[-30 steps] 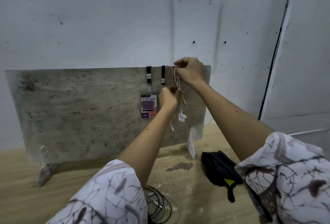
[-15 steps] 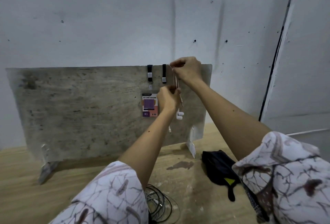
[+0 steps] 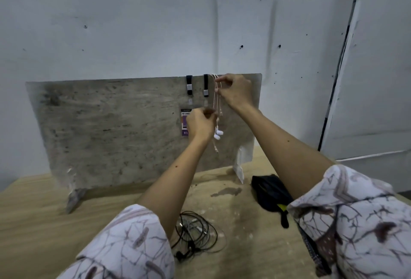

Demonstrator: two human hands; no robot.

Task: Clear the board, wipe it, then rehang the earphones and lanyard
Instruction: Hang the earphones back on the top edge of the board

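Left hand (image 3: 201, 124) has dropped lower, now covering the card (image 3: 184, 121). Black earphones (image 3: 195, 234) lie coiled nearest. Farther, both hands pinch the white earphones' (image 3: 218, 134) cord; right hand (image 3: 235, 93) at the board (image 3: 111, 127) top edge.

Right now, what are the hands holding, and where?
Both pinch the white earphones' cord: right hand near the board's top edge, left hand midway down.
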